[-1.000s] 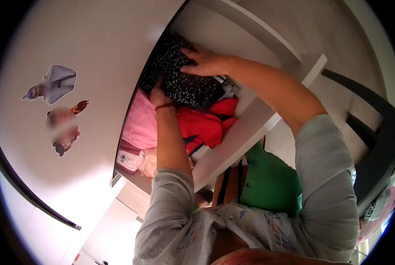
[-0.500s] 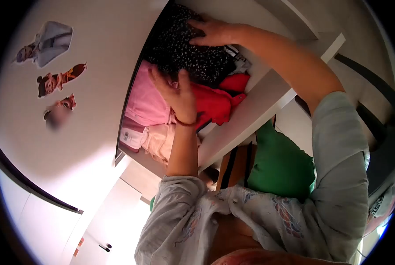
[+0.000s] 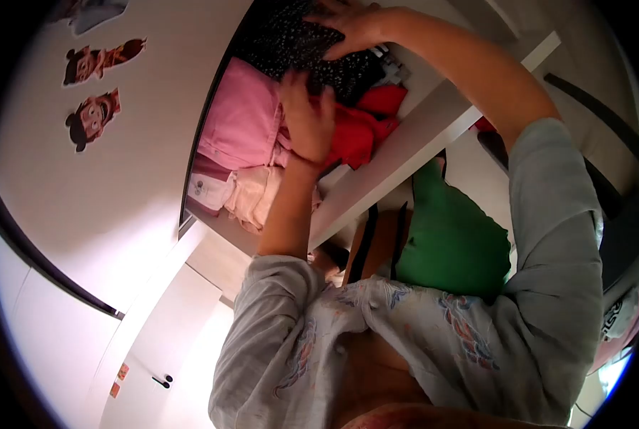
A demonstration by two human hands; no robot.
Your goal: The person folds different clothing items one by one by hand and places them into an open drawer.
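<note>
The white-speckled black garment [image 3: 276,44] is the landmark here, lying at the far end of the compartment. The right hand [image 3: 354,30] rests on it with fingers and thumb spread wide, pressing rather than pinching as far as the view shows. The left hand [image 3: 308,130], just nearer the person than the black garment, is also wide, thumb well away from the fingers, holding nothing visible; it is over the edge where the pink folded garment [image 3: 242,107] meets the red garment [image 3: 355,143], and whether it touches either I cannot tell.

Both of these lie on the near side of the black garment, with the peach garment [image 3: 253,196] farther from it. The grey-and-white cloth [image 3: 393,68] sits beside it, towards the pale front board [image 3: 426,139].

The likeliest trouble is rumpling: a sideways push by the right palm could bunch the loose black fabric, since nothing seems pinched. The left fingers or the bracelet [image 3: 306,163] could snag the pink edge and open its fold, and the untidy red garment could be dragged against the board
</note>
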